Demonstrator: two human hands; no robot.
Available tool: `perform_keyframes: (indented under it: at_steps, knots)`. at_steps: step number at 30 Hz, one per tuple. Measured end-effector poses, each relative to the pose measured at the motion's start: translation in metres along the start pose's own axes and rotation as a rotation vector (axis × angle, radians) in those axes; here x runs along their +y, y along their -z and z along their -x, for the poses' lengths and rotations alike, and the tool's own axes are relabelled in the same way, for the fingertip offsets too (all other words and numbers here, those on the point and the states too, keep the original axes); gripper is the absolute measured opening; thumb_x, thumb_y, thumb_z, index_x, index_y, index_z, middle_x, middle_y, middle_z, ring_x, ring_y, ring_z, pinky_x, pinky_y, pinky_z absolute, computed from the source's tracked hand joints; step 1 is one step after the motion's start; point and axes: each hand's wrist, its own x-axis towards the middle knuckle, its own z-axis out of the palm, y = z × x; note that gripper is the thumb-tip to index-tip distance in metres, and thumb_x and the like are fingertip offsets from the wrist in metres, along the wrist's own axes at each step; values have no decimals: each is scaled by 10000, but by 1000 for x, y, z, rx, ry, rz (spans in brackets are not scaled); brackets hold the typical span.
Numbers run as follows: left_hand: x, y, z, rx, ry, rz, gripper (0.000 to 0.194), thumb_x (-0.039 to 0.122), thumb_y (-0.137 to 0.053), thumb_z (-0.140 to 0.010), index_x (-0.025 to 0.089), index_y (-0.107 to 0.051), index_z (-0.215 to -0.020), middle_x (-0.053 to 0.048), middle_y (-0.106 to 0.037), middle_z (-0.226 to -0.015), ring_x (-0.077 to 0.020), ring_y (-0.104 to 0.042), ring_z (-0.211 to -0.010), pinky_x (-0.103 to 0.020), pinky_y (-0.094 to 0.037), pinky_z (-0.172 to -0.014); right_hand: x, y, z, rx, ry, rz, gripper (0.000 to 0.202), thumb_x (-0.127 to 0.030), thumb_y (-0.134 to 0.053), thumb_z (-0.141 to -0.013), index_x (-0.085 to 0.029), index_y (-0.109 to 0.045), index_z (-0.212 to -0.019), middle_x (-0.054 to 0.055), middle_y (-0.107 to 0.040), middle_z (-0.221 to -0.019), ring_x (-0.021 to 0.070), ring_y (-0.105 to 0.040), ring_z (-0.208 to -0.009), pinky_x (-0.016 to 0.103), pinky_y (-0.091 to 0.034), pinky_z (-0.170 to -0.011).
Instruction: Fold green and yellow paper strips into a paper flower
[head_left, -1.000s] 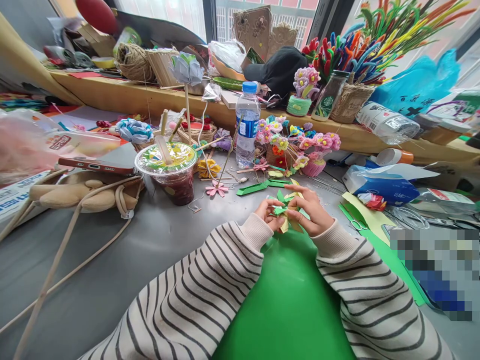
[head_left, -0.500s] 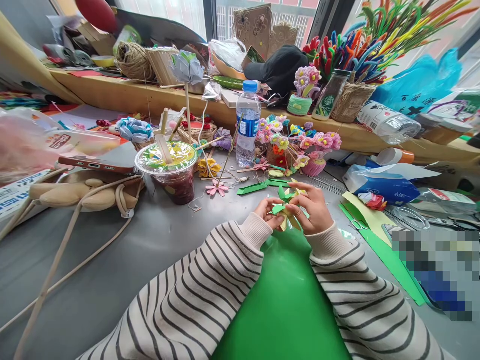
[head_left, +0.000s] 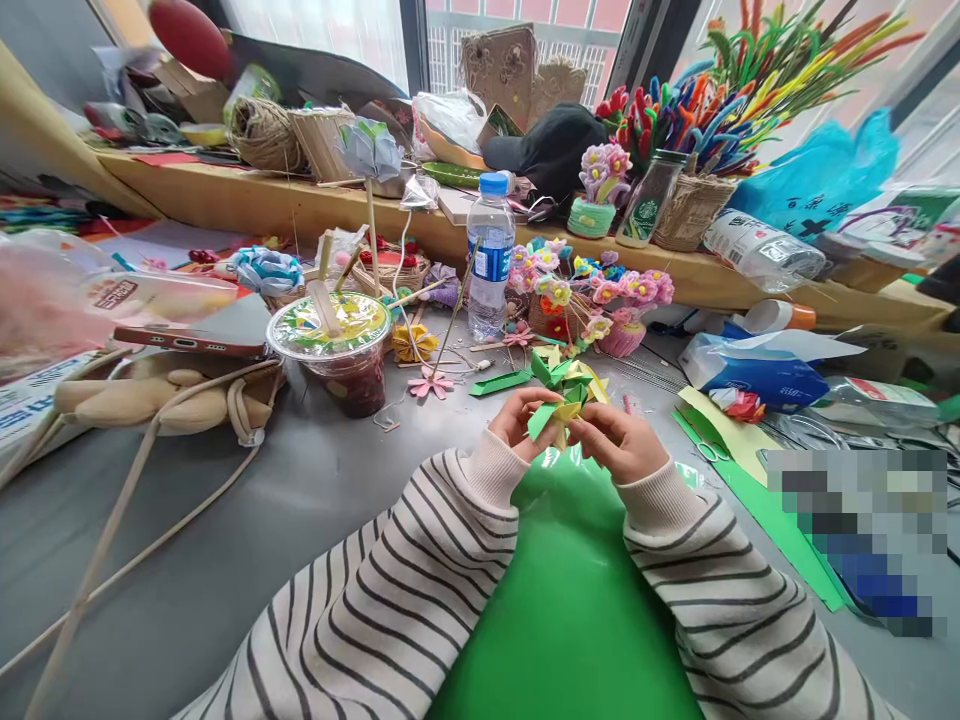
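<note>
Between my two hands is a folded paper flower [head_left: 559, 398] with green and yellow pointed petals. My left hand [head_left: 526, 418] is closed on its left side, fingers bent round the lower petals. Thumb and fingertips of my right hand [head_left: 621, 440] pinch it from the right, near the yellow petals. The flower is held up above the near part of the table, over a glossy green surface [head_left: 570, 600]. Behind it lies a folded green paper strip [head_left: 501, 383].
A lidded drink cup [head_left: 330, 350], a pink paper flower on a stick [head_left: 430, 384] and a water bottle [head_left: 490, 265] stand beyond my left hand. To the right are small scissors [head_left: 711, 452], green paper [head_left: 780, 530] and a blue tissue pack [head_left: 750, 370].
My hands have shifted the paper flower slightly, and more of its green and yellow petals show. My right fingers have come down from its top to its right side.
</note>
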Motion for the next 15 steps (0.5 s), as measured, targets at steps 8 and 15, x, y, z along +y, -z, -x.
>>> perform_keyframes:
  at_steps: [8,15]
  knots:
    - [-3,2,2,132,-82,-125,162,173,-635,-600,177,-565,-745,-17,-571,-755,-117,-537,-739,-243,-427,-690,0,0,2,133,239,376,275,-408,-475,-728,-173,-454,-586,-26,-443,-483,58,-378,-408,192,-325,-405]
    - [4,4,0,206,-140,-138,105,102,-625,-592,180,-609,-660,-9,-593,-678,-110,-550,-683,-244,-443,-680,-5,-2,4,255,126,2,245,-376,-594,-645,-177,-549,-781,18,-580,-658,93,-518,-524,217,-436,-471]
